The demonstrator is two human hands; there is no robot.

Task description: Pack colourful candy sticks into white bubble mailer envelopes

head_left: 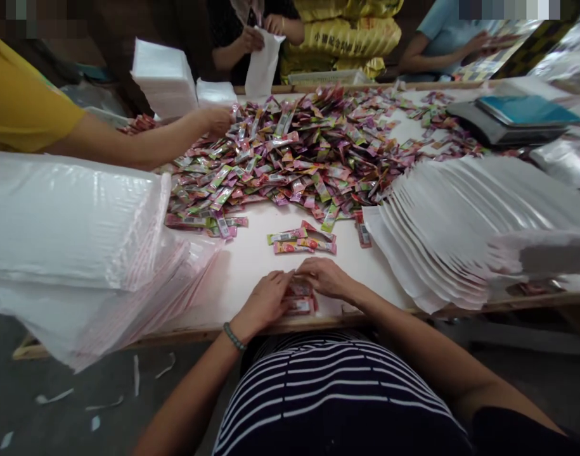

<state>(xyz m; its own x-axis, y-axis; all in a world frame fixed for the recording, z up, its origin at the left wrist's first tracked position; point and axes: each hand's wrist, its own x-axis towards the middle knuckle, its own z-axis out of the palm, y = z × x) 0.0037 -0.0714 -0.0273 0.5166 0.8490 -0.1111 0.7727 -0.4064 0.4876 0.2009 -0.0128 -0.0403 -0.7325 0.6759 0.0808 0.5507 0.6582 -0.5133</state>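
Close to the table's near edge lies a small cluster of red stick packets (300, 305), partly hidden by my hands. My left hand (267, 297) curls its fingers against the left side of this cluster. From the upper right, my right hand (328, 277) bends its fingers down onto the packets' far end, its fingertips almost meeting the left hand's. Just beyond them, several pink and green stick packets (290, 237) form a loose group. A large heap of similar packets (290, 152) spreads behind that.
White padded envelopes (66, 215) are stacked at left, overhanging the edge. A fanned stack of white envelopes (461, 221) lies at right, a scale (513, 120) behind it. A co-worker's arm (147, 139) reaches into the heap from the left; other people work across the table.
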